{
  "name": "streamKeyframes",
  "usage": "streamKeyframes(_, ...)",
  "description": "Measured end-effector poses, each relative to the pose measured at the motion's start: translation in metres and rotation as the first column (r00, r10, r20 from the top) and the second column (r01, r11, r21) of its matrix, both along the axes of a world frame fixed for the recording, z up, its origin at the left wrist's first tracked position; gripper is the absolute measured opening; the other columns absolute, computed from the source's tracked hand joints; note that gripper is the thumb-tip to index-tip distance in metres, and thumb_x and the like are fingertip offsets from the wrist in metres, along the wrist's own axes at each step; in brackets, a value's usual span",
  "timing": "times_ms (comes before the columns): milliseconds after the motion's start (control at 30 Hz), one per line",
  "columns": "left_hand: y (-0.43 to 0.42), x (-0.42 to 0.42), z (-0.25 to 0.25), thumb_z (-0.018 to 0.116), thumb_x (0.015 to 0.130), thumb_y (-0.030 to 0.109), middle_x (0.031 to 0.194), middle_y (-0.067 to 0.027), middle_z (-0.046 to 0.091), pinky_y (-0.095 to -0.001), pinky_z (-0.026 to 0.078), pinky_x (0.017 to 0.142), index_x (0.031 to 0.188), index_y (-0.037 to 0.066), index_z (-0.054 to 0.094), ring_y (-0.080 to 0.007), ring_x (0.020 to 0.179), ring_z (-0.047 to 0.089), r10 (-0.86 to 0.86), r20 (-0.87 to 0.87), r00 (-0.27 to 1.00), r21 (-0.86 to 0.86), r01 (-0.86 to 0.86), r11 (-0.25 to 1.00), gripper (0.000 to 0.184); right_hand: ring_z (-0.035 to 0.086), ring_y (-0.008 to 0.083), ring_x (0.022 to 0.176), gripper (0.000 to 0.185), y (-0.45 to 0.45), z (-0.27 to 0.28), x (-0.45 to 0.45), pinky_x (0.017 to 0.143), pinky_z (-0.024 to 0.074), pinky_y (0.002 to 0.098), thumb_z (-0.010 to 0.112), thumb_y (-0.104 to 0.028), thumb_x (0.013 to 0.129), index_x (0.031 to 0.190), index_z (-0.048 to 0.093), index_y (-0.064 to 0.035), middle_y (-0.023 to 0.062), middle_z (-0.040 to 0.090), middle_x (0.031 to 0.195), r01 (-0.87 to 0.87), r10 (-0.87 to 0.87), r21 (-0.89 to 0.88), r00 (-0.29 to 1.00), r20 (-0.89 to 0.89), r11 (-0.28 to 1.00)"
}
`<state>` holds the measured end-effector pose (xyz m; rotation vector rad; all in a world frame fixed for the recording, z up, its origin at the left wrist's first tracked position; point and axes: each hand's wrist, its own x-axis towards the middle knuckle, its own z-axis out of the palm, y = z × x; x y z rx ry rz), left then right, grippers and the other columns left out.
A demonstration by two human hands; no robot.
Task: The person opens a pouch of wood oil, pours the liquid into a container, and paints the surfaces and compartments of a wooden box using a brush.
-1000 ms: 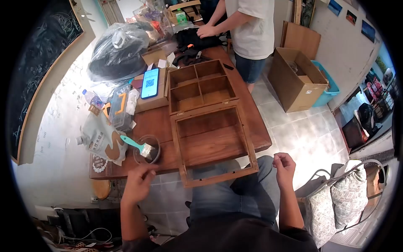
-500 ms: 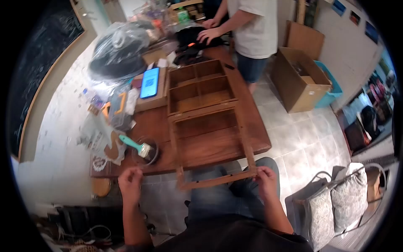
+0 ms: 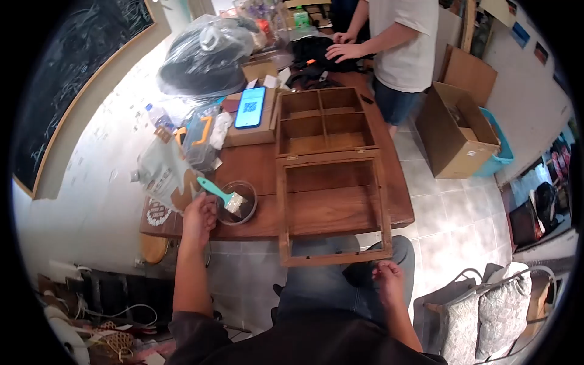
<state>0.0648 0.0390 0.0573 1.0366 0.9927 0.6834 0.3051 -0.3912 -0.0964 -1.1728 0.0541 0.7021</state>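
Note:
A clear plastic bowl [image 3: 253, 212] with dark contents stands at the table's front left. A brush with a turquoise handle [image 3: 213, 188] rests in it, its pale bristles inside. My left hand [image 3: 199, 219] is beside the bowl's left rim, its fingers loosely bent and apart; contact with the rim cannot be made out. A wooden box [image 3: 325, 131] with several compartments lies in front of me. Its hinged frame lid [image 3: 384, 213] is folded down towards me, past the table's edge. Just below the lid's near right corner is my right hand [image 3: 389, 281], fingers curled together, apart from the wood.
A pouch [image 3: 167, 170], a plastic case [image 3: 201, 143] and a phone [image 3: 249, 108] on a cardboard box [image 3: 267, 131] are at the left. Another person's hands [image 3: 345, 50] work over black fabric [image 3: 313, 53] at the back. A chair with cushions [image 3: 502, 310] stands right.
My left hand has moved up to the bowl's side. My right hand has come away from the lid's corner and dropped lower. The camera view has shifted to the left.

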Motion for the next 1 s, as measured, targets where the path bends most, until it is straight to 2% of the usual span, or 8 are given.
streamKeyframes(300, -0.013, 0.004, 0.004, 0.052, 0.1, 0.036, 0.069, 0.0005, 0.054, -0.0217, 0.022, 0.041, 0.095, 0.005, 0.063, -0.0067, 0.049, 0.04, -0.051, -0.036, 0.998, 0.029, 0.052, 0.998, 0.033, 0.059, 0.0129, 0.062, 0.011, 0.003, -0.005, 0.004, 0.059, 0.0467, 0.0243, 0.063, -0.012, 0.094, 0.093, 0.067, -0.0016, 0.0063, 0.066, 0.073, 0.0, 0.002, -0.049, 0.999, 0.034, 0.999)
streamKeyframes(367, -0.024, -0.003, 0.011, 0.055, 0.099, 0.032, 0.067, 0.0019, 0.053, -0.0198, 0.023, 0.043, 0.092, 0.005, 0.065, -0.0046, 0.049, 0.04, 0.149, -0.132, 0.98, 0.228, -0.116, 0.967, 0.03, 0.058, 0.0121, 0.062, 0.011, 0.001, 0.005, 0.017, 0.059, 0.0457, 0.0238, 0.063, -0.012, 0.095, 0.092, 0.066, -0.0014, 0.0054, 0.065, 0.073, 0.044, -0.039, -0.064, 0.996, 0.081, 0.997)
streamKeyframes(467, -0.032, -0.016, 0.012, 0.057, 0.099, 0.029, 0.066, 0.0024, 0.052, -0.0178, 0.025, 0.045, 0.092, 0.004, 0.067, -0.0026, 0.051, 0.041, 0.103, -0.111, 0.988, 0.47, -0.04, 0.882, 0.028, 0.053, 0.0082, 0.062, 0.012, 0.0, 0.045, 0.043, 0.059, 0.0418, 0.0226, 0.063, -0.011, 0.096, 0.09, 0.064, -0.0004, 0.0018, 0.06, 0.071, 0.162, -0.073, -0.153, 0.88, 0.469, 0.975)
streamKeyframes(567, -0.073, -0.009, 0.03, 0.052, 0.1, 0.033, 0.07, -0.0002, 0.057, -0.02, 0.029, 0.047, 0.096, 0.002, 0.068, -0.0045, 0.053, 0.043, -0.109, -0.166, 0.98, 0.439, 0.172, 0.882, 0.035, 0.054, 0.0091, 0.063, 0.011, -0.002, 0.067, 0.069, 0.058, 0.0413, 0.0225, 0.064, -0.01, 0.095, 0.092, 0.064, 0.0002, 0.0033, 0.062, 0.073, 0.227, -0.089, -0.182, 0.824, 0.559, 0.957)
streamKeyframes(667, -0.102, 0.002, 0.016, 0.047, 0.102, 0.036, 0.075, -0.0048, 0.061, -0.0224, 0.032, 0.047, 0.1, -0.001, 0.067, -0.0078, 0.053, 0.044, -0.264, -0.109, 0.958, 0.279, 0.285, 0.917, 0.042, 0.057, 0.0116, 0.065, 0.016, 0.0, 0.082, 0.081, 0.057, 0.0413, 0.0235, 0.062, -0.015, 0.096, 0.096, 0.064, 0.0003, 0.0051, 0.063, 0.074, 0.189, -0.142, -0.071, 0.894, 0.424, 0.979)
streamKeyframes(733, -0.113, 0.004, -0.001, 0.044, 0.103, 0.038, 0.077, -0.0075, 0.062, -0.0233, 0.033, 0.047, 0.102, -0.001, 0.066, -0.0097, 0.052, 0.044, -0.31, -0.041, 0.95, 0.174, 0.312, 0.934, 0.045, 0.059, 0.015, 0.068, 0.022, 0.005, 0.083, 0.071, 0.055, 0.0422, 0.0263, 0.059, -0.021, 0.097, 0.1, 0.063, -0.0005, 0.0069, 0.065, 0.079, 0.098, -0.122, 0.294, 0.991, 0.064, 0.951)
streamKeyframes(767, -0.118, 0.005, -0.009, 0.045, 0.102, 0.038, 0.079, -0.0084, 0.062, -0.0233, 0.033, 0.047, 0.103, -0.002, 0.066, -0.0102, 0.052, 0.044, -0.328, 0.037, 0.944, 0.118, 0.322, 0.939, 0.045, 0.06, 0.0173, 0.068, 0.025, 0.008, 0.076, 0.062, 0.057, 0.0438, 0.0286, 0.056, -0.025, 0.097, 0.103, 0.063, -0.0014, 0.0077, 0.065, 0.083, 0.079, -0.066, 0.305, 0.996, -0.053, 0.949)
streamKeyframes(1000, -0.157, 0.002, -0.037, 0.049, 0.099, 0.033, 0.076, -0.0076, 0.058, -0.0245, 0.033, 0.05, 0.097, -0.001, 0.063, -0.0122, 0.055, 0.045, -0.224, 0.155, 0.962, -0.107, 0.242, 0.964, 0.037, 0.064, 0.025, 0.082, 0.025, 0.021, 0.056, -0.01, 0.067, 0.0498, 0.0318, 0.053, -0.022, 0.097, 0.109, 0.061, -0.001, 0.0113, 0.067, 0.095, -0.024, 0.316, 0.591, 0.863, -0.395, 0.806)
